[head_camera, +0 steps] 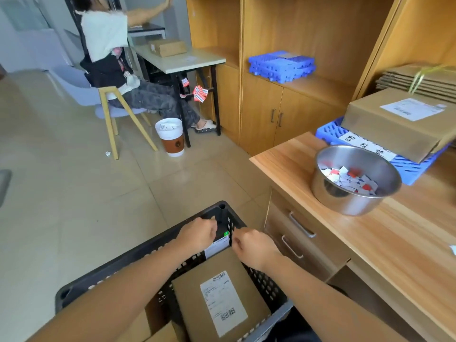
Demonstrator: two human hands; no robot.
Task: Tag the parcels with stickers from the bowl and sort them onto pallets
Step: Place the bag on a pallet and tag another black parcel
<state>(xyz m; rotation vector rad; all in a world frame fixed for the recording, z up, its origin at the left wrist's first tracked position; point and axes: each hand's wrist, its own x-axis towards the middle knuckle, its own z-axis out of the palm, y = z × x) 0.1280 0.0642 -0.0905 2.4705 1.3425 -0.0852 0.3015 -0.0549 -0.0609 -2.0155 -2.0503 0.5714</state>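
A labelled parcel (217,304) lies in the near black crate (123,256). Over the crate's far end the left hand (197,234) and right hand (256,245) sit close together, fingers curled; whether they pinch anything I cannot tell. On the table (370,243) to the right stands the sticker bowl (345,201), with a loaded blue pallet (409,169) just behind it.

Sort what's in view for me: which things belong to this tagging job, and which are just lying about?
Job: bowl, stickers, black crate, parcel in crate, desk pallet, parcel on pallet, shelf pallets.
Lying about: flat cardboard, floor bin, chair, far table.
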